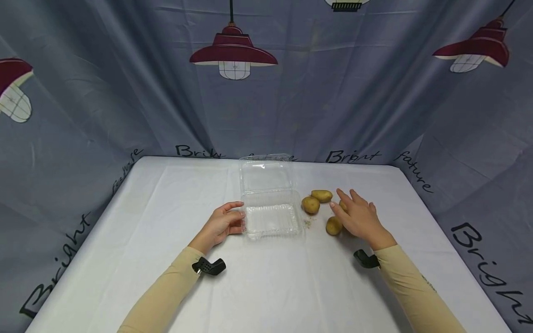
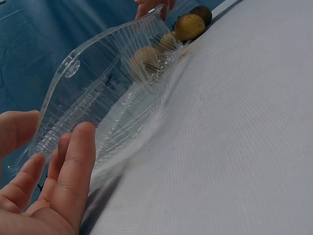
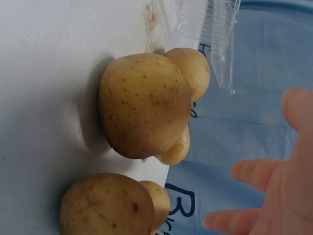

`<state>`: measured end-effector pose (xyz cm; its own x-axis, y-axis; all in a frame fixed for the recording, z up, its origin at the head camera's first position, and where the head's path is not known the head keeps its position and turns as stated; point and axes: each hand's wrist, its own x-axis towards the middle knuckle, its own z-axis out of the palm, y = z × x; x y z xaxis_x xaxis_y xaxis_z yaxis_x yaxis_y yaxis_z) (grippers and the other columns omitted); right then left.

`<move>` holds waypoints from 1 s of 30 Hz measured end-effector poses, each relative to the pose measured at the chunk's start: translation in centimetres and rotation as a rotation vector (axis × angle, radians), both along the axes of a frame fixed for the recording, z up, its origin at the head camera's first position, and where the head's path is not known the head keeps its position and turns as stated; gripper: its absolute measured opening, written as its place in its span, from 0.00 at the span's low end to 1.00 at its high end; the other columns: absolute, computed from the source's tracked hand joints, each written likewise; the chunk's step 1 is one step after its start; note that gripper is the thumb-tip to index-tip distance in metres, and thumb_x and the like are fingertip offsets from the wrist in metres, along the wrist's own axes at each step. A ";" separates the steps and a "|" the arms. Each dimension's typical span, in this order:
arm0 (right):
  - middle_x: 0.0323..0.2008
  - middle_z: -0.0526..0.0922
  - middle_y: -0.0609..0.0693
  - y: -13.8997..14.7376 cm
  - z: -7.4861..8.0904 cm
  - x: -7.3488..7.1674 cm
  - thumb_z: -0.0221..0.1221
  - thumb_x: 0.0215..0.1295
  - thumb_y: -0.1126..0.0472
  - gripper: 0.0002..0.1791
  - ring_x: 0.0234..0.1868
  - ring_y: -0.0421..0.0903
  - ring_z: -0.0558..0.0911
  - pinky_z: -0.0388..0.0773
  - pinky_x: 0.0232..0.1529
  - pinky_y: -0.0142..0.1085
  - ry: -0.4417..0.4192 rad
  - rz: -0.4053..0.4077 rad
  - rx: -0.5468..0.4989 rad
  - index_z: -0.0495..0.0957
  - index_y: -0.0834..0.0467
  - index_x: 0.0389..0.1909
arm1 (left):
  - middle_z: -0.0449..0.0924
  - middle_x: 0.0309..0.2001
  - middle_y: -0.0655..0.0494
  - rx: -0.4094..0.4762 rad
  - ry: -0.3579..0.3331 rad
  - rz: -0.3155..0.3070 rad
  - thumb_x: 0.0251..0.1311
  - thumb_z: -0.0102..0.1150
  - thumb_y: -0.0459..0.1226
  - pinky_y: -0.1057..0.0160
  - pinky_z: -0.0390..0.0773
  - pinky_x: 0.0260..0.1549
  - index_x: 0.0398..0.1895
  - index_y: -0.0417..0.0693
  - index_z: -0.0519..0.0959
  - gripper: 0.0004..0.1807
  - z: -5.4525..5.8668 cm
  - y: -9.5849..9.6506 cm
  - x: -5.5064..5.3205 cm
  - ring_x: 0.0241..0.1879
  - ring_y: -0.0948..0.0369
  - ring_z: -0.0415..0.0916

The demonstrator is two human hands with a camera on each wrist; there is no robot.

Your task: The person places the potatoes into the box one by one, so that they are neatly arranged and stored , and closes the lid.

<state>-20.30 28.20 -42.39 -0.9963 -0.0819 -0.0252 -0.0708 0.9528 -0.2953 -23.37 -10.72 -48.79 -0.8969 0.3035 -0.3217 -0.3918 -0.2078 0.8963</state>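
A clear plastic clamshell container (image 1: 272, 221) sits on the white cloth, its lid (image 1: 267, 176) raised at the back. At its left side is my left hand (image 1: 222, 224), fingers loosely bent and fingertips at the rim; the left wrist view shows no firm grip. My right hand (image 1: 359, 217) hovers over the potatoes to the right, fingers spread, holding nothing. A round potato (image 1: 310, 205) and a longer potato (image 1: 322, 195) lie beside the container. Another potato (image 1: 334, 226) lies near my right thumb, and the right hand partly hides more. Large in the right wrist view is one potato (image 3: 144, 105).
Small brown crumbs (image 1: 307, 223) lie between container and potatoes. The white-covered table (image 1: 266, 286) is enclosed by a blue-grey curtain (image 1: 287, 106) printed with lamps and lettering. A black wrist camera (image 1: 209, 266) is strapped to the left sleeve, another (image 1: 366, 259) to the right.
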 end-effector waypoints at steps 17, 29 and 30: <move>0.75 0.56 0.75 2.8 0.1 -0.5 0.40 0.80 0.37 0.42 0.74 0.76 0.58 0.59 0.72 0.71 -0.066 -0.080 -0.238 0.53 0.65 0.79 | 0.78 0.30 0.60 -0.014 -0.008 -0.006 0.68 0.56 0.26 0.66 0.88 0.29 0.72 0.38 0.64 0.29 0.0 0.0 -0.1 0.26 0.66 0.80; 0.75 0.56 0.75 5.5 0.0 -3.4 0.40 0.79 0.37 0.43 0.70 0.69 0.68 0.81 0.60 0.56 -0.265 -0.222 -0.466 0.48 0.63 0.81 | 0.76 0.29 0.60 -0.016 -0.007 -0.043 0.70 0.54 0.28 0.67 0.87 0.27 0.74 0.39 0.62 0.30 0.2 -0.3 -0.3 0.25 0.66 0.78; 0.75 0.55 0.75 5.6 -0.1 -3.6 0.40 0.79 0.37 0.43 0.70 0.69 0.68 0.81 0.62 0.56 -0.282 -0.224 -0.473 0.48 0.63 0.81 | 0.77 0.29 0.60 -0.016 -0.008 -0.046 0.70 0.54 0.28 0.67 0.87 0.27 0.74 0.39 0.62 0.30 0.2 -0.3 -0.3 0.25 0.67 0.78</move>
